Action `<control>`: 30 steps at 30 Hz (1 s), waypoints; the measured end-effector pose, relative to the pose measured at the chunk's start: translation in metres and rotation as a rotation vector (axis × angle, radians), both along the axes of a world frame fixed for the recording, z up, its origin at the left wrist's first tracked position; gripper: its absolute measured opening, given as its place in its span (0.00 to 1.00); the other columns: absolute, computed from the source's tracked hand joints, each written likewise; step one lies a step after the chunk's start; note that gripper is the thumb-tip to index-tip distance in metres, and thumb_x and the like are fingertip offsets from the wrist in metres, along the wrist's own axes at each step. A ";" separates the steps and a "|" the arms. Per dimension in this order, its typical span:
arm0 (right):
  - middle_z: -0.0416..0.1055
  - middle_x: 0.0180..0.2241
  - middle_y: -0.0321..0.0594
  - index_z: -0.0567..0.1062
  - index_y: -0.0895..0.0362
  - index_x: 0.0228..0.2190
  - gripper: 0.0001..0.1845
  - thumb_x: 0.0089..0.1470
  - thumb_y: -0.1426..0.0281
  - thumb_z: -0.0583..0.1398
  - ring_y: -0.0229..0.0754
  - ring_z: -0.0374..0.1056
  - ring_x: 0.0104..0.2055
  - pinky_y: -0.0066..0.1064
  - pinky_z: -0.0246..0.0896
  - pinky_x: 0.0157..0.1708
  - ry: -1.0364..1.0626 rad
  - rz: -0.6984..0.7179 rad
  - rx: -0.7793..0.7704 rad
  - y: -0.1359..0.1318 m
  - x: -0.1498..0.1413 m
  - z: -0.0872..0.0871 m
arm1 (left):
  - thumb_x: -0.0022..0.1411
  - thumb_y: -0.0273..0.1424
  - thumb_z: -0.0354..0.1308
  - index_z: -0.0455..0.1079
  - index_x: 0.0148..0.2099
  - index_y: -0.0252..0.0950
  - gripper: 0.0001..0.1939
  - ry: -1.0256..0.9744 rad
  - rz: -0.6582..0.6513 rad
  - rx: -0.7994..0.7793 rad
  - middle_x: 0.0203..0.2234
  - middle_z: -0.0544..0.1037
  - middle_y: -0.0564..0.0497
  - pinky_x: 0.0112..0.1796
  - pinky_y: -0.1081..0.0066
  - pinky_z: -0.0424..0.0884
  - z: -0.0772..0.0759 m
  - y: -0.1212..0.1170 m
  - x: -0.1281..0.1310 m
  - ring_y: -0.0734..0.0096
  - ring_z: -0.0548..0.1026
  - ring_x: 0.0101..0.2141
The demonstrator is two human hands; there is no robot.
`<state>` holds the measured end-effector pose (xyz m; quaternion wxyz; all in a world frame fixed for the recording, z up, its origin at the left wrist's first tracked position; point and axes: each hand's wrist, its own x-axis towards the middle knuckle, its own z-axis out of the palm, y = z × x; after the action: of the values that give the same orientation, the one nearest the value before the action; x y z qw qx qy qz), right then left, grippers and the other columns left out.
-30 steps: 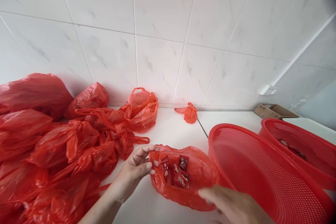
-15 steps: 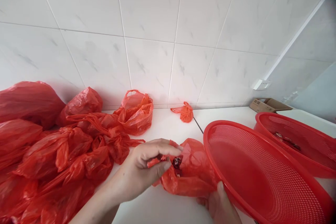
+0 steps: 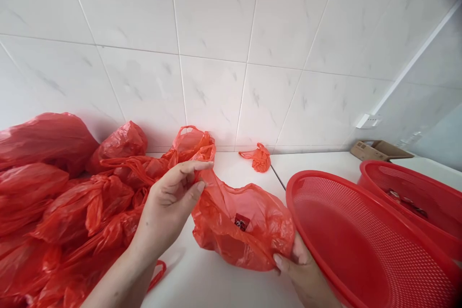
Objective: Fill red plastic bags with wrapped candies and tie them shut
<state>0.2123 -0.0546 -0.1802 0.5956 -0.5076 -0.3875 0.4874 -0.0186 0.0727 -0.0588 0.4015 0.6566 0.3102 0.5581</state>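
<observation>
The basket (image 3: 346, 250) tilts just beside the right hand (image 3: 305, 274), which pinches one edge of the bag (image 3: 220, 231); the left hand (image 3: 166, 211), nearly closed, pinches the top. A small packet (image 3: 241, 222) lies inside, and a slip or tear in the thin plastic could drop it

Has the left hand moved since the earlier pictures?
Yes, the left hand has shifted up and left in view, judged against the small red bag.
</observation>
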 end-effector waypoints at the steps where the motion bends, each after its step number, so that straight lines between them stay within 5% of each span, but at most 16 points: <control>1: 0.73 0.42 0.40 0.64 0.46 0.54 0.34 0.44 0.61 0.66 0.40 0.65 0.32 0.31 0.60 0.30 -0.030 0.050 -0.001 0.000 0.005 0.004 | 0.57 0.27 0.60 0.74 0.47 0.40 0.14 -0.007 0.012 0.001 0.41 0.76 0.50 0.39 0.73 0.68 0.001 0.000 0.001 0.69 0.71 0.41; 7: 0.69 0.48 0.44 0.56 0.43 0.59 0.34 0.53 0.54 0.59 0.43 0.66 0.41 0.34 0.60 0.36 0.099 0.070 -0.033 0.003 0.030 0.019 | 0.57 0.26 0.59 0.73 0.46 0.40 0.14 0.000 0.019 -0.066 0.38 0.76 0.51 0.35 0.75 0.67 -0.004 0.003 0.001 0.72 0.71 0.35; 11: 0.72 0.41 0.43 0.65 0.46 0.53 0.31 0.56 0.44 0.44 0.42 0.66 0.35 0.33 0.61 0.32 0.340 0.110 -0.105 0.010 0.024 0.012 | 0.57 0.29 0.59 0.72 0.46 0.40 0.13 0.035 -0.047 -0.104 0.40 0.76 0.50 0.38 0.72 0.68 -0.009 0.004 -0.003 0.68 0.72 0.39; 15: 0.72 0.34 0.38 0.70 0.47 0.47 0.26 0.56 0.46 0.50 0.35 0.63 0.27 0.27 0.60 0.25 0.501 0.037 -0.236 0.019 0.007 0.003 | 0.58 0.30 0.59 0.71 0.47 0.41 0.13 0.096 -0.100 -0.081 0.43 0.75 0.49 0.45 0.70 0.68 -0.013 0.001 -0.011 0.64 0.71 0.46; 22: 0.62 0.23 0.30 0.74 0.53 0.37 0.12 0.54 0.60 0.61 0.30 0.56 0.22 0.22 0.56 0.22 0.634 0.002 -0.058 0.023 0.007 0.008 | 0.56 0.31 0.62 0.67 0.55 0.45 0.23 0.180 -0.216 -0.130 0.48 0.73 0.47 0.46 0.66 0.69 -0.022 -0.008 -0.028 0.60 0.72 0.46; 27: 0.54 0.20 0.28 0.74 0.53 0.33 0.15 0.49 0.56 0.64 0.28 0.48 0.20 0.21 0.51 0.19 0.575 0.074 0.051 0.021 0.016 0.014 | 0.43 0.39 0.71 0.55 0.64 0.47 0.47 -0.032 -0.236 -0.162 0.58 0.64 0.43 0.53 0.56 0.63 -0.053 -0.001 -0.038 0.46 0.62 0.57; 30: 0.55 0.19 0.28 0.73 0.53 0.30 0.13 0.47 0.58 0.66 0.29 0.49 0.21 0.21 0.53 0.22 0.322 0.038 0.099 0.020 0.018 0.025 | 0.35 0.35 0.75 0.52 0.65 0.47 0.56 0.080 -0.228 -0.257 0.61 0.60 0.42 0.58 0.49 0.53 -0.082 0.002 -0.035 0.41 0.54 0.61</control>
<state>0.2301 -0.0347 -0.1551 0.6650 -0.3856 -0.3202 0.5536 -0.0540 0.0746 -0.1403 0.5300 0.6525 0.3181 0.4383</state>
